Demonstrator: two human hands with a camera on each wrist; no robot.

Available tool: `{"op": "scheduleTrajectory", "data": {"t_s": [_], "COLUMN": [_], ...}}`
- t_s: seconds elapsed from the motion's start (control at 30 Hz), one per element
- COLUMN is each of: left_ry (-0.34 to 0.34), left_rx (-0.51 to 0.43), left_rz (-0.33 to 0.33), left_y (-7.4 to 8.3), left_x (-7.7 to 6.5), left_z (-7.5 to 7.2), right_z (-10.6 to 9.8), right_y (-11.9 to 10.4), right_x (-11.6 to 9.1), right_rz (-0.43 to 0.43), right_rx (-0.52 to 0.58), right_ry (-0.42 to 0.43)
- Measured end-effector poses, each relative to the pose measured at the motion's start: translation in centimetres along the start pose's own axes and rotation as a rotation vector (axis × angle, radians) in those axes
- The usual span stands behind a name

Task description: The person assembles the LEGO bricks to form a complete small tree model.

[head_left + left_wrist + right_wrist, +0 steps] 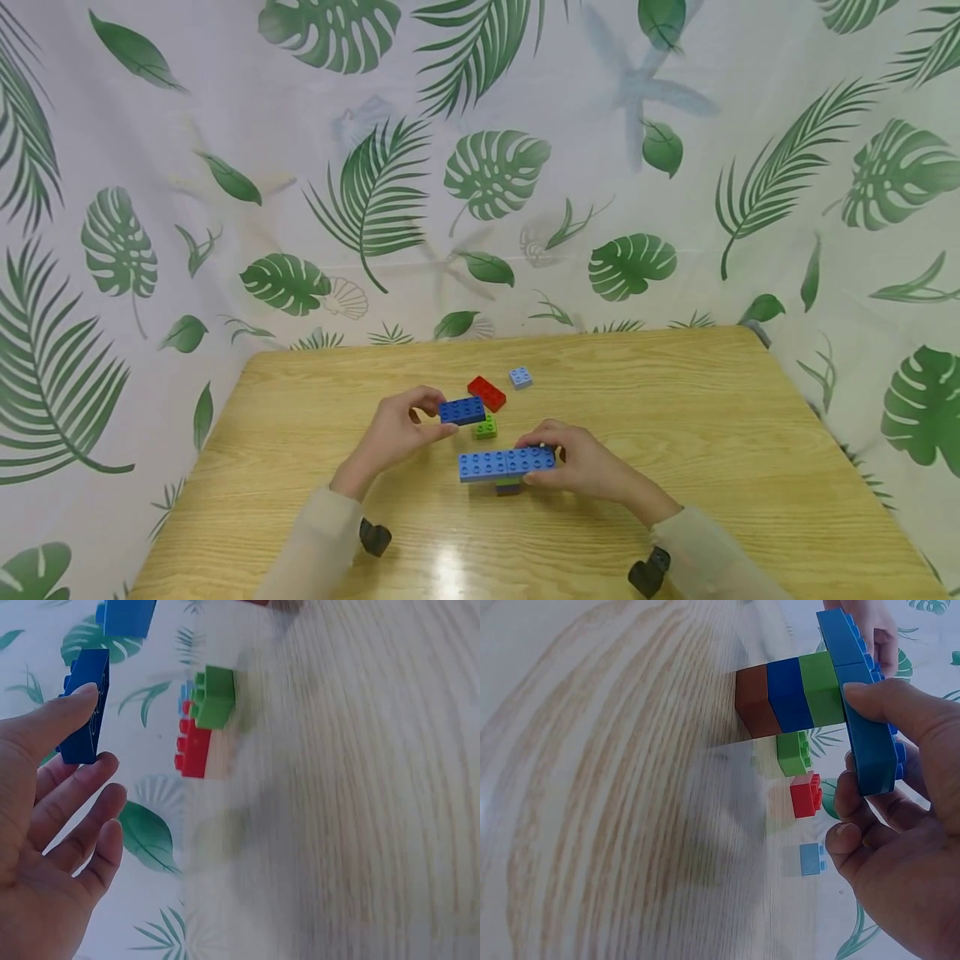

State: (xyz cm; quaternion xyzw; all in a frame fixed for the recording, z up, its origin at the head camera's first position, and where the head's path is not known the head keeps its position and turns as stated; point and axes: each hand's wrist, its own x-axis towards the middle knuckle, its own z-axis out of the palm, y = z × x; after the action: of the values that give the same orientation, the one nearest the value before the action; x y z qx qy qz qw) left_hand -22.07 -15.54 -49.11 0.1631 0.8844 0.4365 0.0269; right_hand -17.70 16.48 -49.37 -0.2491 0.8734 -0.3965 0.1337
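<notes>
The left hand, at 10 o'clock from the stack, pinches a dark blue brick between thumb and fingertips, clear of the bench; the right hand, at 3 o'clock, grips the right-hand end of a row of two blue bricks, its thumb on the near side and its other fingers partly hidden behind.

That row tops the stack, and from the head it hides most of the column; the right wrist view shows a green block uppermost there, then a deep blue block, then a brown block at the foot; whether the foot presses on the bench is hard to tell.

The held dark blue brick lies at 11 o'clock from the stack and covers part of a loose green brick; a red brick lies between 11 and 12, a small pale blue brick at 12, farther off.

In the left wrist view the row is cut off by the top edge, and the pale blue brick is mostly masked by the green and red ones; in the right wrist view the left hand is cropped at 1 o'clock, its brick out of sight.
</notes>
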Motion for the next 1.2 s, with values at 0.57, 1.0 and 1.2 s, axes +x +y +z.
{"op": "scheduleTrajectory", "data": {"t_s": [0.57,1.0,1.2], "left_ry": [-0.083,-0.134,-0.146], "left_rx": [-0.025,-0.021,-0.013], "left_rz": [0.135,0.174,0.194], "left_y": [2.5,2.6,2.5], "left_x": [-1.9,-2.8,-2.9], "left_z": [1.6,2.6,2.8], "right_z": [0.1,0.1,0.0], "right_y": [0.2,0.5,0.6], "right_x": [0.0,-0.1,-0.1], "right_rz": [-0.014,-0.032,-0.051], "right_rx": [0.013,0.039,0.046], "right_ry": [-0.001,0.001,0.007]}}
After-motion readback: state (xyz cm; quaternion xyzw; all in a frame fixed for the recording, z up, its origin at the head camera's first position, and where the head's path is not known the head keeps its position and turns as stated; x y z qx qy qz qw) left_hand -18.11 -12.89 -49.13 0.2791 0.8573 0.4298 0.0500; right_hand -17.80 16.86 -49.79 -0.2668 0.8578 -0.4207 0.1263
